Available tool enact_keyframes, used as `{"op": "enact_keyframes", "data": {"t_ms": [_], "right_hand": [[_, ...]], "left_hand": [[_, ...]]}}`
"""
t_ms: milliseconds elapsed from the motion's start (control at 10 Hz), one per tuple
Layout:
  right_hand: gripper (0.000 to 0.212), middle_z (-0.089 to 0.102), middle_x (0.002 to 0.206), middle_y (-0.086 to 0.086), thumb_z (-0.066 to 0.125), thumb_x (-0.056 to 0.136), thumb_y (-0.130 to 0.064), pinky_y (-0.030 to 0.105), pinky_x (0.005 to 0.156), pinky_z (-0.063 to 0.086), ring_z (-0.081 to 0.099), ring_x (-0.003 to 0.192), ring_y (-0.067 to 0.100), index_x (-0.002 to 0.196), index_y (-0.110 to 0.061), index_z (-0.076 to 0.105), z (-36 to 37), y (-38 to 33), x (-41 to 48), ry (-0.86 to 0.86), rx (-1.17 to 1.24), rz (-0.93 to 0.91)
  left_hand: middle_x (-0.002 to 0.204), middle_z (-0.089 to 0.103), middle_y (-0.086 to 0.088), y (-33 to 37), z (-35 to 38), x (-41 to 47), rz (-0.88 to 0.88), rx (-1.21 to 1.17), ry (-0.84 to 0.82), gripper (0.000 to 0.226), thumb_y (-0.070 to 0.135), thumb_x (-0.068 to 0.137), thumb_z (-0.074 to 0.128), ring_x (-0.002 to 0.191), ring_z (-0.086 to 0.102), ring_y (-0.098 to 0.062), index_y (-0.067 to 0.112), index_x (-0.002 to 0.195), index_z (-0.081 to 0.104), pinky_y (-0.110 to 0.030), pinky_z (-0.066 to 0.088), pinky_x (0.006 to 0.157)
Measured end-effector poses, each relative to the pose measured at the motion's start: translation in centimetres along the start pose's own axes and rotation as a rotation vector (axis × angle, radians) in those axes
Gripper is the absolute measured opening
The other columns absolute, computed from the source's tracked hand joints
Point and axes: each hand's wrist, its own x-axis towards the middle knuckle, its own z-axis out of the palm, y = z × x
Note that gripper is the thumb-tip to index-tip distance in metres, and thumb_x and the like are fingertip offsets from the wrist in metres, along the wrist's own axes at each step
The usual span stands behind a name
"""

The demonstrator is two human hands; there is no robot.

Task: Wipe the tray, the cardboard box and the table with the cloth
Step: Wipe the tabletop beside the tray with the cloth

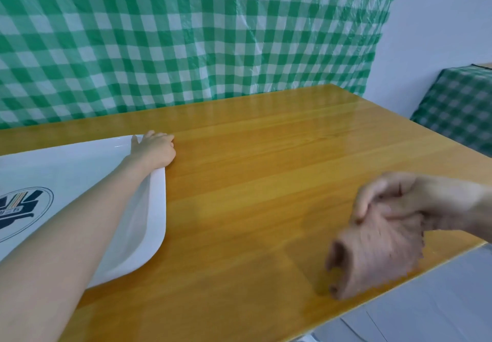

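A white tray (157,208) with a dark round logo lies on the left of the wooden table (266,168). My left hand (155,148) grips the tray's far right corner, with my forearm stretched across the tray. My right hand (407,200) hovers over the table's right side and pinches a brownish-pink cloth (378,256), which hangs down, folded and blurred, just above the tabletop. No cardboard box is in view.
A green-and-white checked plastic sheet (186,35) hangs behind the table. Something else draped in the same checked sheet (460,102) stands at the far right. The table's right edge (426,269) runs diagonally, with grey floor beyond it.
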Motion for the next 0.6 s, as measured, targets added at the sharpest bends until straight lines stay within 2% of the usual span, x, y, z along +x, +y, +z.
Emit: {"op": "enact_keyframes", "data": {"t_ms": [100, 200, 300, 400, 500, 600], "right_hand": [[0.032, 0.062, 0.112, 0.02, 0.059, 0.091, -0.014, 0.036, 0.071, 0.055, 0.061, 0.094, 0.032, 0.121, -0.004, 0.059, 0.5, -1.0, 0.9, 0.169, 0.249, 0.049], [0.028, 0.072, 0.101, 0.003, 0.063, 0.082, -0.024, 0.027, 0.063, 0.054, 0.067, 0.084, 0.019, 0.109, -0.022, 0.07, 1.4, -1.3, 2.1, 0.637, -0.147, 0.039], [0.027, 0.071, 0.099, -0.015, 0.05, 0.096, -0.015, 0.012, 0.063, 0.05, 0.065, 0.089, -0.002, 0.106, -0.032, 0.068, 2.2, 0.3, 3.3, 0.829, -0.507, -0.07], [0.034, 0.056, 0.12, -0.031, 0.048, 0.097, -0.019, 0.003, 0.086, 0.04, 0.049, 0.109, -0.019, 0.12, -0.043, 0.057, 2.1, 2.1, 3.3, 0.713, -0.982, -0.138], [0.036, 0.032, 0.142, -0.035, 0.035, 0.1, -0.038, 0.015, 0.115, 0.013, 0.019, 0.133, -0.018, 0.134, -0.049, 0.038, 0.6, 4.2, 3.4, 0.399, -1.3, -0.039], [0.041, 0.009, 0.147, -0.04, 0.031, 0.099, -0.044, 0.023, 0.116, -0.009, -0.005, 0.138, -0.015, 0.137, -0.058, 0.023, -1.0, 4.8, 3.1, 0.321, -1.555, 0.005]], "left_hand": [[0.157, 0.02, -0.003, 0.1, -0.2, -0.3, -0.004, -0.002, -0.025, 0.047, 0.018, 0.101, 0.023, 0.146, 0.007, -0.023, 0.019, 0.148, 0.025, -0.053, 0.001, 0.117], [0.157, 0.019, -0.003, 0.2, 0.1, -0.3, 0.008, -0.012, -0.01, 0.047, 0.018, 0.101, 0.023, 0.146, 0.006, -0.023, 0.019, 0.149, 0.024, -0.053, 0.0, 0.117], [0.158, 0.018, -0.002, 0.1, 0.1, -0.5, 0.009, -0.009, -0.005, 0.048, 0.018, 0.101, 0.022, 0.146, 0.005, -0.023, 0.019, 0.149, 0.023, -0.053, -0.001, 0.117], [0.158, 0.018, -0.002, 0.0, 0.2, -0.3, 0.016, -0.013, -0.002, 0.047, 0.019, 0.102, 0.022, 0.146, 0.005, -0.023, 0.019, 0.149, 0.024, -0.053, -0.001, 0.117], [0.157, 0.019, -0.003, 0.3, -0.1, -0.6, 0.007, -0.007, -0.008, 0.046, 0.021, 0.102, 0.022, 0.146, 0.006, -0.023, 0.019, 0.148, 0.025, -0.052, 0.0, 0.117], [0.157, 0.02, -0.003, 0.2, 0.1, -0.5, 0.022, -0.013, 0.012, 0.046, 0.021, 0.102, 0.022, 0.146, 0.006, -0.024, 0.018, 0.148, 0.026, -0.052, 0.001, 0.117]]}}
